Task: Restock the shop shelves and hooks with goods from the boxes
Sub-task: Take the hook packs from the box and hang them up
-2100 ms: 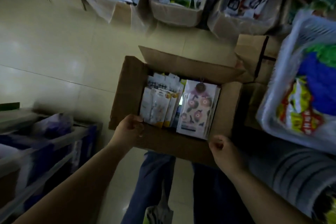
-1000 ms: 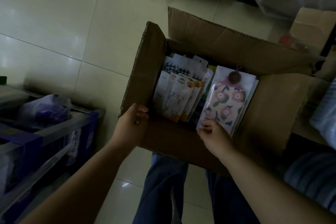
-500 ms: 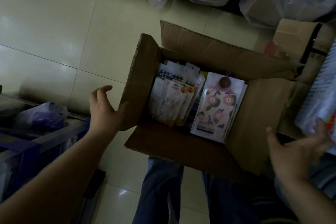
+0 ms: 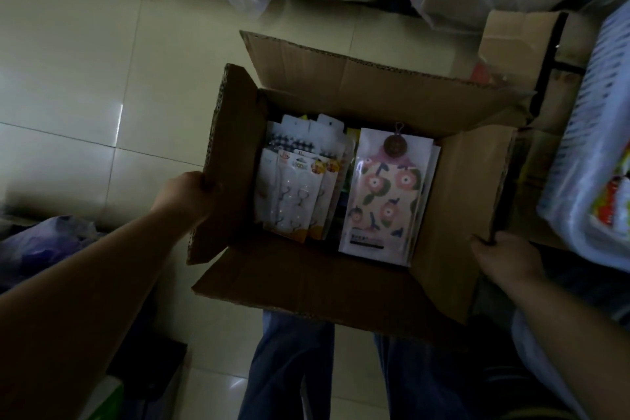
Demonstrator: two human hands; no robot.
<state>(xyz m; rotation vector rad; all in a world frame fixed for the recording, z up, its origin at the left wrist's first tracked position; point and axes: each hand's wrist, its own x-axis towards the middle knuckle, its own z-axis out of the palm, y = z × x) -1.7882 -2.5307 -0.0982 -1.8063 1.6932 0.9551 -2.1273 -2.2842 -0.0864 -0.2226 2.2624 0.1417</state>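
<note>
An open corrugated cardboard box hangs above a glossy tiled floor, its four flaps splayed, raw fluted edges showing. Inside lie flat glossy packets — carded hook packs on the left, a flower-printed packet on the right. The left hand grips the left flap's edge, fingers curled over it. The right hand pinches the right flap's near corner — fingers bent round the cardboard. A white slatted plastic basket sits at the right.
</note>
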